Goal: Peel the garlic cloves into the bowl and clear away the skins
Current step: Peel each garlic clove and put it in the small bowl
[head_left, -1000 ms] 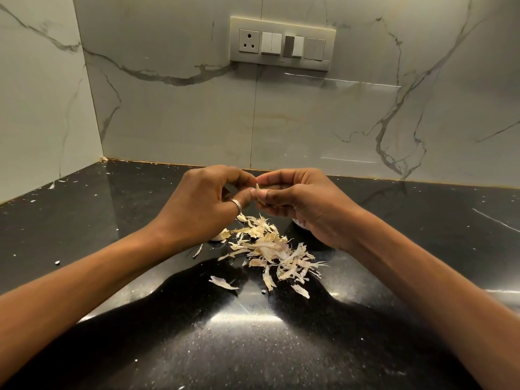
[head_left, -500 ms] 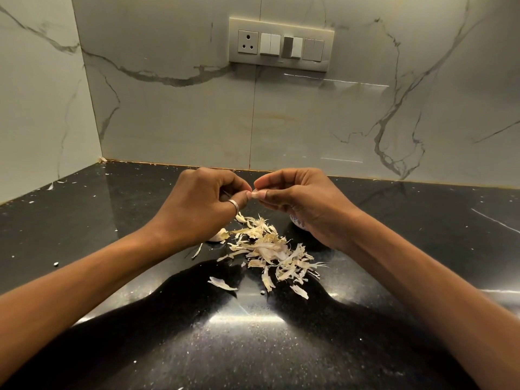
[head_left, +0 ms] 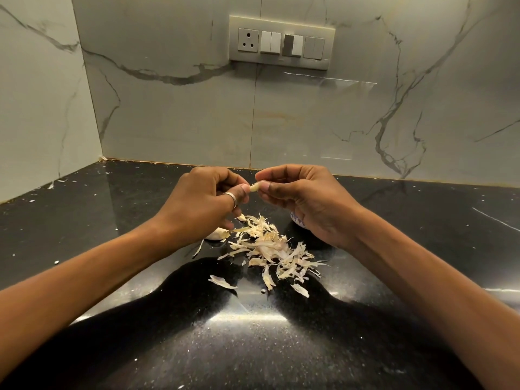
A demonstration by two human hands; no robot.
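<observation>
The bowl [head_left: 297, 220] is almost wholly hidden behind the right hand [head_left: 305, 205]. Only a pale sliver with a dark pattern shows under the palm, at about 2 o'clock from the skins, and what it holds cannot be seen. Most of the garlic clove [head_left: 255, 187] is covered by fingertips, so how much skin remains on it is hard to tell. A second clove [head_left: 216, 235] lies on the counter, half tucked beneath the left hand [head_left: 201, 205]. Both forearms are cut off by the lower frame edge.

The garlic clove is held in the air above the counter, at 12 o'clock from the pile of skins [head_left: 271, 249]. Its long axis runs roughly across the view, from 9 to 3 o'clock, with the pale blunt end toward the left thumb. Both hands pinch it: the left between thumb and curled forefinger, the right between thumb and forefinger tips, the other fingers folded in. A silver ring [head_left: 230, 197] sits on the left thumb.

The skins lie scattered in a loose heap on a glossy black countertop [head_left: 253, 350] flecked with crumbs and glare. A few stray flakes lie at 6 and 7 o'clock from the heap. Behind rise grey-veined marble walls [head_left: 174, 119] meeting in a corner at 10 o'clock, and a switch panel [head_left: 282, 42] with a socket is mounted at 12 o'clock.
</observation>
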